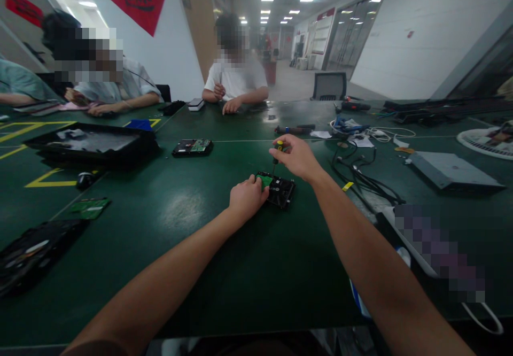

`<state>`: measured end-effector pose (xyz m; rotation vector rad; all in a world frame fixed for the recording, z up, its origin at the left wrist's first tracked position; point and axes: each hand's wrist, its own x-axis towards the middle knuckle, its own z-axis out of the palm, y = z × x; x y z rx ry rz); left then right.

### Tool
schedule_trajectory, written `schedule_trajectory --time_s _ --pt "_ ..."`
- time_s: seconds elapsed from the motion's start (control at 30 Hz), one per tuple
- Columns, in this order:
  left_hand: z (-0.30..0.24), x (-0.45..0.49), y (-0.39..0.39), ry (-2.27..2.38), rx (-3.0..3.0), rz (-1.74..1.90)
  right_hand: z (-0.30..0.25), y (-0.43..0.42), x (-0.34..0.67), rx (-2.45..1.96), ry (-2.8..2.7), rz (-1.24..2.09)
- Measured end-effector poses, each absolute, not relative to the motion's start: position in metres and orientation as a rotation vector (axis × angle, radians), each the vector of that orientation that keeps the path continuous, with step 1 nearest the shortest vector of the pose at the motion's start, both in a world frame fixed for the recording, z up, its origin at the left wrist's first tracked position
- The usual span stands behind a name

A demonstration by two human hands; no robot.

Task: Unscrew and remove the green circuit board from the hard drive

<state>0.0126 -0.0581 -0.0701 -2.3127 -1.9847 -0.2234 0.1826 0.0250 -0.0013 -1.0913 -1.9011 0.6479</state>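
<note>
A black hard drive [281, 191] with a green circuit board lies on the dark green table [192, 211] in front of me. My left hand [247, 198] rests closed on the drive's left edge and holds it down. My right hand [295, 156] is closed round a small screwdriver [276, 155] with a yellow and black handle, held upright with its tip on the drive.
A second hard drive [192, 147] lies further back. A black tray [90, 145], a loose green board [90, 207] and another dark tray [32, 254] sit to the left. Tangled cables [360, 177], a grey box [452, 170] and tools lie on the right. Other people sit at the far side.
</note>
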Motion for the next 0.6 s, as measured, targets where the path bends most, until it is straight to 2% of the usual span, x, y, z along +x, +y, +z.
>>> schedule_trajectory --time_s 0.6 --pt "-0.075 0.013 -0.06 -1.98 -2.323 -0.266 0.02 0.025 0.192 -1.002 -1.569 0.432"
